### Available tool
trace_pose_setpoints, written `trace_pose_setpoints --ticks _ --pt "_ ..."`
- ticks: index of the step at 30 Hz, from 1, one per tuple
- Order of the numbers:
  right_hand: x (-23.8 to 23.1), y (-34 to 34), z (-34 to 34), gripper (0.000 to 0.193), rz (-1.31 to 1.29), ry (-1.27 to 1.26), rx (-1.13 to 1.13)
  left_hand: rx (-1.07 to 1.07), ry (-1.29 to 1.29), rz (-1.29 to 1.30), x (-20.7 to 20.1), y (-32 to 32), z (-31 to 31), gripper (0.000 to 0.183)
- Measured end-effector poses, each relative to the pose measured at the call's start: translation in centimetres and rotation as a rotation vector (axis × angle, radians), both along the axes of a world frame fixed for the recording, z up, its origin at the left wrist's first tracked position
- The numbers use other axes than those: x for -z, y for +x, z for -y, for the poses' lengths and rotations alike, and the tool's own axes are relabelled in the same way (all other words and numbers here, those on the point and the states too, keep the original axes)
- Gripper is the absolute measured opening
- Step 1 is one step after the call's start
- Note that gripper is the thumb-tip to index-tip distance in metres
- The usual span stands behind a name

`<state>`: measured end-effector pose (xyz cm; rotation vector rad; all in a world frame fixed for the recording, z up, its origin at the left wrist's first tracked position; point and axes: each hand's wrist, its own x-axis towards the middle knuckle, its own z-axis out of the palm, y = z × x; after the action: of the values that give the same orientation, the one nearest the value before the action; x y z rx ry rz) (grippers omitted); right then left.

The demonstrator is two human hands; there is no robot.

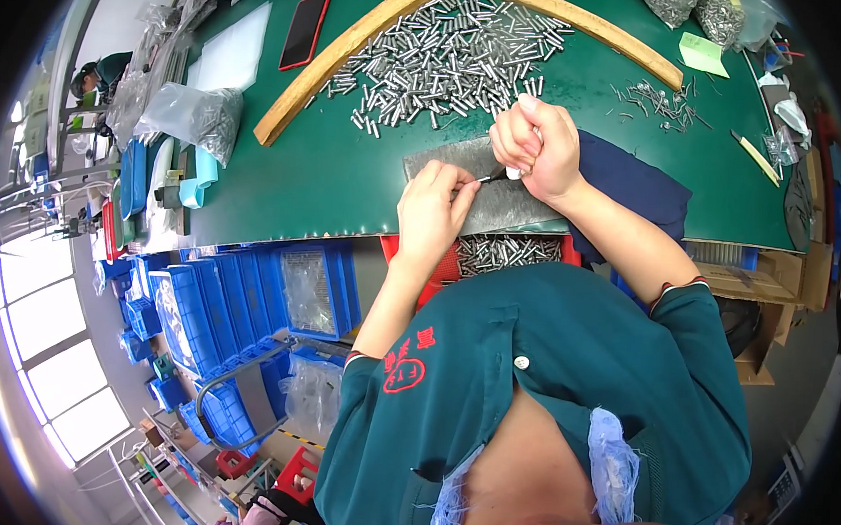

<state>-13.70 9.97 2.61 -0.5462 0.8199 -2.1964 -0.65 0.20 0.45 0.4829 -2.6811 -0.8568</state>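
L hand (432, 202): thumb + fingertips pinched on a small metal pin (483, 179), approx. horiz., held just above the gray mat (517, 210) at the near edge of the counter (288, 186), abt. mid-length. R hand (540, 150): fingers curled tight, fist-like, round a white item (513, 174), mostly hidden; kind unclear. Fist sits just R of the pin; contact betw. pin & white item: can't tell.

Surroundings: big pile of metal pins (448, 62) twd. far edge, flanked by L wooden strip (340, 62) & R wooden strip (585, 30), both slanting. Red bin (573, 250) w/ more pins just below near edge, in front of torso. Navy cloth (635, 192) at near edge, R of mat, partly under R forearm. Red-edged phone (305, 30) twd. far L corner; clear bag of parts (202, 117) near L edge. Twd. R edge: yellow-handled knife (758, 157), lt. green paper (702, 55), small scatter of thin metal bits (667, 104).
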Motion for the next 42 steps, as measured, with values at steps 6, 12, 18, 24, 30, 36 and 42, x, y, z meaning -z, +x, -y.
trace_pose_setpoints --ticks 6,12,18,24,30,36,42 --pt "0.1 0.2 -0.1 0.046 -0.002 -0.021 0.010 0.013 0.011 0.002 0.3 0.1 0.1 0.012" --pt "1.1 1.3 -0.3 0.038 -0.489 0.010 -0.019 0.041 -0.016 -0.017 -0.2 -0.1 0.2 0.012" --pt "0.8 -0.3 0.4 0.045 0.030 0.016 -0.013 0.169 0.001 0.038 -0.8 0.6 0.2 0.011" --pt "0.2 -0.9 0.4 0.044 0.205 0.058 0.008 0.029 -0.162 -0.032 -1.5 -1.5 3.1 0.010" --pt "0.0 -0.8 0.5 0.043 0.203 0.054 -0.004 0.061 -0.366 0.027 -1.3 -3.9 6.1 0.008" --pt "0.3 -0.6 0.4 0.044 0.061 0.027 0.014 0.088 -0.281 0.050 -1.4 -2.5 3.0 0.009" --pt "0.1 -0.5 0.4 0.044 0.054 0.058 0.026 -0.051 0.010 0.038 -2.0 -2.0 2.8 0.015"
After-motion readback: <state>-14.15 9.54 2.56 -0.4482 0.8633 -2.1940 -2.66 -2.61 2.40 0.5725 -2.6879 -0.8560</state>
